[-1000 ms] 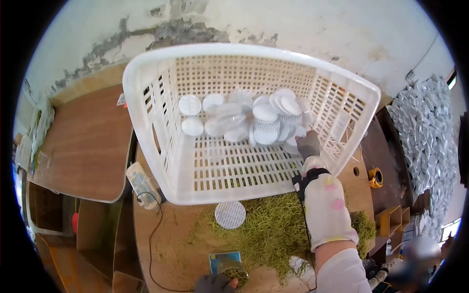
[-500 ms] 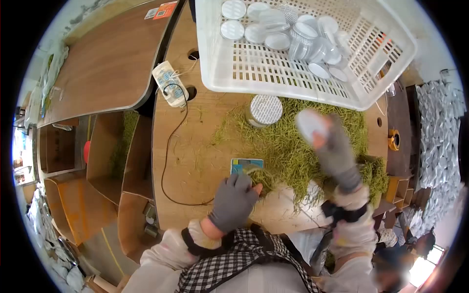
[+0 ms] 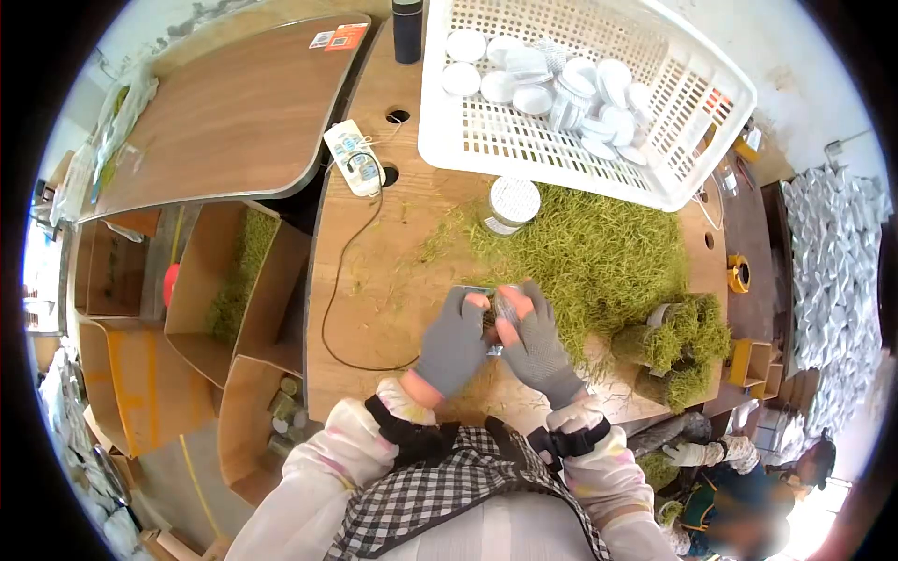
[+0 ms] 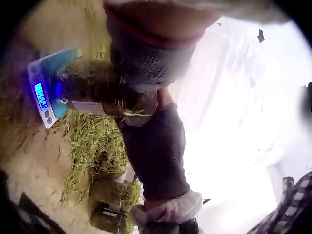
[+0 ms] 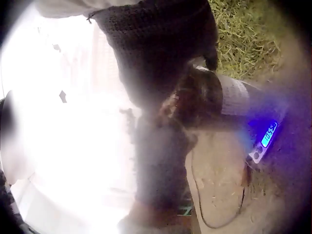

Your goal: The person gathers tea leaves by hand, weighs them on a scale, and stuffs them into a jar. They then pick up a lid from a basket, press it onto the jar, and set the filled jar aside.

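Both hands wear grey fingertip-less gloves and meet over a clear jar [image 4: 87, 78] filled with dried green herb, standing on a small digital scale [image 4: 45, 100] with a lit display. My left hand [image 3: 454, 341] grips the jar near its mouth. From the right, my right hand [image 3: 543, 348] curls its fingers and thumb over a pale lid [image 3: 506, 310] at the jar's top. Fingers hide most of the lid and the rim. Behind them stands a lidded jar [image 3: 514, 204] beside a loose heap of dried herb [image 3: 608, 248].
A white plastic basket [image 3: 449, 154] of lids stands at the back. Several herb-filled jars [image 3: 669, 341] stand at the right. On the left are a power strip [image 3: 354, 159], its dark cord [image 3: 329, 280] and cardboard boxes [image 3: 140, 393]. Another person [image 3: 739, 505] is at lower right.
My right hand reached into the basket, carried a white lid back over the herb heap, and is now at the jar beside my left hand. The head view has tilted down.
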The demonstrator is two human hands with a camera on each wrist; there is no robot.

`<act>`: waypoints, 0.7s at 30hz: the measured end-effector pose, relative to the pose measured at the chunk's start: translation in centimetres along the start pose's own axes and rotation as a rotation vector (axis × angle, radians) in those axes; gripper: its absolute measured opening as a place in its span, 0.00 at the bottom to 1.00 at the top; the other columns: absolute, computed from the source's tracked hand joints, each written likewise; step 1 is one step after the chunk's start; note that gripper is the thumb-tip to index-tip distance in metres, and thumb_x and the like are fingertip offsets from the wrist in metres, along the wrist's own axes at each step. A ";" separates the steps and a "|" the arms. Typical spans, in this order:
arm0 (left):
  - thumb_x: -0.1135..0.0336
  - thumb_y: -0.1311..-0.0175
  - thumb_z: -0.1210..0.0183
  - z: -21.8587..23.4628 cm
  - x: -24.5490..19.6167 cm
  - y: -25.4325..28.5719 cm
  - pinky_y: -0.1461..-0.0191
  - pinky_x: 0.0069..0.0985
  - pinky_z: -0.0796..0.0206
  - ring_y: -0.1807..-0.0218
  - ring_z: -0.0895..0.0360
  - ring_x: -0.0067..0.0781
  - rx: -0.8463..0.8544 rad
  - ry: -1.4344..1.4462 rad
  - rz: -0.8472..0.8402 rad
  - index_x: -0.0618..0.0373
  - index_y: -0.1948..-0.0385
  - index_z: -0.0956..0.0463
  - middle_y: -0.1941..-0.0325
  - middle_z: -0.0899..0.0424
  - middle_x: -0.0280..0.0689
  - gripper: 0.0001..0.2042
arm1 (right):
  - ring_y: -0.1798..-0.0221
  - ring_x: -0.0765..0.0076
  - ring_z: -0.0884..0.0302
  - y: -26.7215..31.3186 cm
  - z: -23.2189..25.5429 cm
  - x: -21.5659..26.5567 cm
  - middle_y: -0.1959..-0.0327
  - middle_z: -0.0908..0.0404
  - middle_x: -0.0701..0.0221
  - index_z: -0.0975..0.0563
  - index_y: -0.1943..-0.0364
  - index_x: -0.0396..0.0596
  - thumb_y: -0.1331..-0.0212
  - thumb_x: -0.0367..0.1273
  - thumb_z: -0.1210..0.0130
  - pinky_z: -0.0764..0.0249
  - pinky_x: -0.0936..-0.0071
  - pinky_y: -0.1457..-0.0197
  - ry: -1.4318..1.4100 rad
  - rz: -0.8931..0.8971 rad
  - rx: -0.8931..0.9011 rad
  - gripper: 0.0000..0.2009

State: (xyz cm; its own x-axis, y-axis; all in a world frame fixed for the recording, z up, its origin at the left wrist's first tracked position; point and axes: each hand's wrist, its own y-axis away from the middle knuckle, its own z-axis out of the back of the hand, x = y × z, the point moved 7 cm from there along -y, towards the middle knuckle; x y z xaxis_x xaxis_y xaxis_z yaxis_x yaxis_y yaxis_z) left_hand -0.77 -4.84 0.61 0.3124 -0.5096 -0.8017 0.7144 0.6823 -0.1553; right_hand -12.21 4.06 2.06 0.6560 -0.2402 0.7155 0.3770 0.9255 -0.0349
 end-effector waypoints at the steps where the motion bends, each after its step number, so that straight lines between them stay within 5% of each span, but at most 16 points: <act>1: 0.63 0.40 0.32 0.0 0.2 0.0 0.57 0.44 0.26 0.53 0.21 0.55 -0.005 -0.002 0.000 0.53 0.48 0.29 0.51 0.23 0.46 0.21 | 0.30 0.30 0.37 -0.1 -0.3 -0.4 0.29 0.38 0.40 0.33 0.30 0.49 0.35 0.37 0.40 0.37 0.44 0.28 0.074 -0.008 -0.029 0.29; 3: 0.62 0.42 0.29 0.5 0.8 0.3 0.61 0.40 0.27 0.62 0.19 0.52 -0.059 -0.025 0.019 0.54 0.54 0.26 0.61 0.21 0.44 0.18 | 0.31 0.29 0.37 -0.2 -1.2 -1.0 0.30 0.38 0.39 0.33 0.30 0.49 0.34 0.38 0.40 0.37 0.43 0.28 0.143 -0.013 -0.057 0.29; 9: 0.66 0.37 0.34 1.5 0.9 1.3 0.60 0.39 0.26 0.60 0.18 0.50 0.015 0.335 0.053 0.58 0.58 0.21 0.65 0.19 0.43 0.10 | 0.33 0.31 0.35 -0.2 -1.3 -1.5 0.34 0.36 0.40 0.34 0.29 0.46 0.33 0.37 0.40 0.37 0.44 0.29 -0.013 0.026 -0.154 0.30; 13: 0.71 0.37 0.35 2.2 0.0 1.1 0.59 0.40 0.27 0.60 0.17 0.47 0.013 0.108 -0.126 0.58 0.58 0.21 0.62 0.19 0.44 0.08 | 0.35 0.33 0.34 -0.4 -1.4 -0.9 0.35 0.34 0.42 0.35 0.27 0.45 0.34 0.38 0.39 0.37 0.46 0.29 -0.111 0.015 -0.151 0.32; 16: 0.73 0.39 0.34 1.1 0.9 1.3 0.59 0.39 0.27 0.63 0.19 0.43 -0.067 0.019 -0.081 0.58 0.52 0.22 0.62 0.22 0.44 0.14 | 0.35 0.34 0.34 -0.5 -1.5 0.4 0.35 0.34 0.42 0.36 0.27 0.44 0.33 0.38 0.39 0.36 0.49 0.29 0.011 0.092 -0.142 0.33; 19: 0.72 0.41 0.34 1.1 2.1 1.3 0.58 0.40 0.28 0.62 0.21 0.50 -0.166 0.208 0.037 0.58 0.46 0.27 0.59 0.23 0.45 0.21 | 0.34 0.36 0.34 -0.7 -1.3 1.0 0.35 0.34 0.43 0.37 0.26 0.42 0.32 0.38 0.40 0.35 0.52 0.29 0.092 0.102 -0.117 0.32; 21: 0.71 0.42 0.32 0.6 3.3 1.5 0.57 0.34 0.31 0.64 0.26 0.40 -0.077 0.442 0.244 0.60 0.39 0.28 0.64 0.27 0.40 0.27 | 0.34 0.37 0.33 -0.6 -1.5 0.4 0.35 0.35 0.44 0.37 0.26 0.42 0.31 0.38 0.41 0.35 0.54 0.28 0.072 0.043 -0.096 0.32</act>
State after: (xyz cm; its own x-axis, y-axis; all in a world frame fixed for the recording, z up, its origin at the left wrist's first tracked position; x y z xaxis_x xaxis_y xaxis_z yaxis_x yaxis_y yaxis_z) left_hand 1.73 -5.76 -1.91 0.1576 -0.0715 -0.9849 0.6001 0.7990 0.0381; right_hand -11.19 2.95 1.32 0.7167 -0.2243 0.6603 0.4063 0.9038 -0.1340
